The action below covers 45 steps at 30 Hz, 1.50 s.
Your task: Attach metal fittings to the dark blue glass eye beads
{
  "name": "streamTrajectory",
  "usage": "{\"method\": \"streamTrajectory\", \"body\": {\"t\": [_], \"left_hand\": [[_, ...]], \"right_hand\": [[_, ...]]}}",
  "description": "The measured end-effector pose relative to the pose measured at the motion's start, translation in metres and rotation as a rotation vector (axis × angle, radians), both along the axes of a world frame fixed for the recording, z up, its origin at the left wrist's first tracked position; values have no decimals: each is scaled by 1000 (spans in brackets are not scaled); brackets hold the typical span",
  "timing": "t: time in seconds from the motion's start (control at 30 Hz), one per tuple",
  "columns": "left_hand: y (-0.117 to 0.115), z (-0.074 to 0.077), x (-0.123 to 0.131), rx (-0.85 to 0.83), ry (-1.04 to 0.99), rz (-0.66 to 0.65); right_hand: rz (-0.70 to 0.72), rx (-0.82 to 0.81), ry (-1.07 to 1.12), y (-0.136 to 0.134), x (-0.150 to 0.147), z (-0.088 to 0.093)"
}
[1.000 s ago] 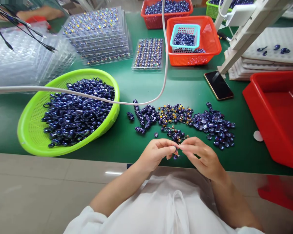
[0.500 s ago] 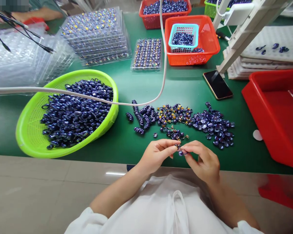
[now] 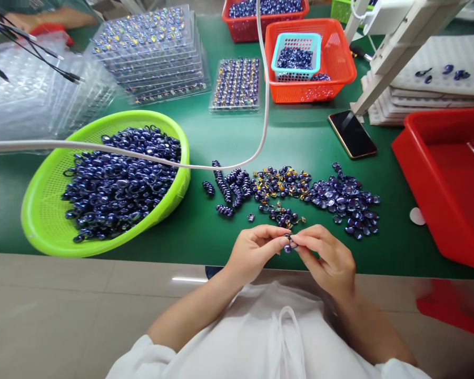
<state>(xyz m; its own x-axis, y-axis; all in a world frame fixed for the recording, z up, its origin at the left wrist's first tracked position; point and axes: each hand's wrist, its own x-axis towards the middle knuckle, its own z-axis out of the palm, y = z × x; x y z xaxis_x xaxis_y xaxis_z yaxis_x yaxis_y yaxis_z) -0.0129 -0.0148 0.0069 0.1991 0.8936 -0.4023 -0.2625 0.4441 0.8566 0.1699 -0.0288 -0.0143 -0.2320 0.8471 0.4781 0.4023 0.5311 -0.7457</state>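
Note:
Near the table's front edge, my left hand [image 3: 256, 247] and my right hand [image 3: 326, 255] meet, both pinching a small dark-blue beaded piece with a thin loop [image 3: 287, 248]. Its round shiny bead hangs below my fingertips; the gripped part is mostly hidden. Just beyond my fingers lies a small cluster of dark beads with gold bits [image 3: 282, 216]. Behind it spreads a pile of dark and gold beaded pieces [image 3: 282, 181]. Flat glossy dark pieces [image 3: 345, 202] are heaped to the right. Stacked dark rings or beads [image 3: 222, 187] lie in short rows on the left.
A green basket [image 3: 29, 210] full of dark looped pieces stands left. Clear trays [image 3: 203, 68] are stacked behind. A white cable [image 3: 265, 105] arches over the table. A phone [image 3: 352, 136], a red bin [image 3: 430, 189], an orange basket [image 3: 339, 58] and a metal post [image 3: 383, 68] occupy the right side.
The beaded piece and my fingertips have shifted slightly left, and my fingertips are closer together. The view has tilted a little; the things on the table look unmoved.

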Motion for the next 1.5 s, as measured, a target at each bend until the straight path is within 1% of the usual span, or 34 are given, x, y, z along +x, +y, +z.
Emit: {"method": "streamTrajectory", "body": {"t": [0.17,0.27,0.43,0.5,0.57,0.7,0.8,0.93,1.1,1.2,1.33,1.43,1.5], "left_hand": [[-2,-3,0,23,30,19],[-3,-5,0,66,35,24],[-4,-8,-1,251,113,8],[-5,-9,-1,320,141,-6],[-4,-10,-2,350,147,-11],[-5,-12,-3,335,177,4],[-6,-14,-3,338,206,4],[-9,-16,-1,373,253,9],[-10,-15,-1,442,302,-14],[-10,-15,-2,519,337,-28],[-10,-18,-2,628,361,-13],[-9,-19,-1,641,369,-16],[-8,-19,-1,618,380,-44]], "right_hand": [[-10,54,4,3,-2,-2],[-14,68,-1,3,-3,-2],[-44,58,-25,0,-6,1],[-54,32,-27,-1,-7,3],[-67,-14,-15,0,-9,4],[-105,-125,14,1,-12,6],[-99,-188,25,1,-13,7],[-96,-212,31,-1,-13,7],[-115,-230,31,-2,-14,10],[-122,-263,40,-2,-14,12],[-106,-325,84,-2,-15,11],[-116,-357,92,-2,-16,10],[-126,-358,77,-1,-15,10]]}}
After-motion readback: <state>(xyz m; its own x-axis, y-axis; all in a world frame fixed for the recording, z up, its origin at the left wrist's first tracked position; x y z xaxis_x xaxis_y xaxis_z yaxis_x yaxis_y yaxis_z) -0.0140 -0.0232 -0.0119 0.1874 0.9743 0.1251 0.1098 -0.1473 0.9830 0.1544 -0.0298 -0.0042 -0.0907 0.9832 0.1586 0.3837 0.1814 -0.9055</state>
